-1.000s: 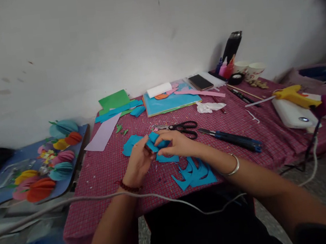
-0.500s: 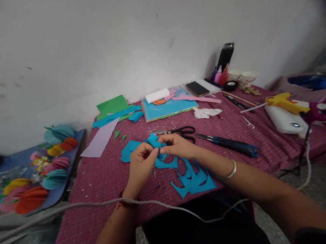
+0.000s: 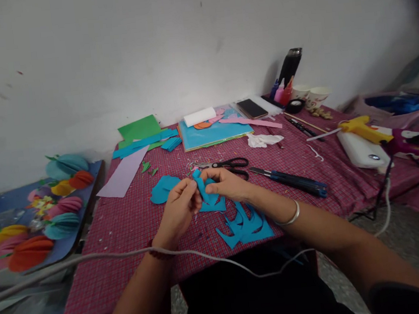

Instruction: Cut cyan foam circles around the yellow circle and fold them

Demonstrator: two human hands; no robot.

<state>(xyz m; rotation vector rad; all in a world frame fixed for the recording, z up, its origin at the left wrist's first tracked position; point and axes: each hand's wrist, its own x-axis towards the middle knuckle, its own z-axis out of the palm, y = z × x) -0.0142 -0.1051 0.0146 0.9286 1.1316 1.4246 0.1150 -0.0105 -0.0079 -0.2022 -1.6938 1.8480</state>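
A small curled piece of blue paper (image 3: pixel 199 184) stands between my two hands above the table. My right hand (image 3: pixel 224 183) is closed on its right side, thumb and fingers pinching it. My left hand (image 3: pixel 180 204) has its fingertips pressed together at the paper's left edge. Rounded blue paper pieces (image 3: pixel 162 189) lie just left of my hands. Curved blue paper scraps (image 3: pixel 247 228) are spread below my right wrist. Behind my right hand lie black-handled scissors (image 3: pixel 232 163), partly covered by it.
A utility knife (image 3: pixel 294 183) lies right of my hands. A yellow glue gun (image 3: pixel 366 129) rests on a white box (image 3: pixel 362 153) farther right. A white cable (image 3: pixel 213 262) crosses in front of my body. Colourful paper pumpkins (image 3: pixel 32 253) sit on a blue board at left.
The blue paper has turned more upright between my hands. My left fingers have shifted to its left edge, and the whole view has moved slightly.
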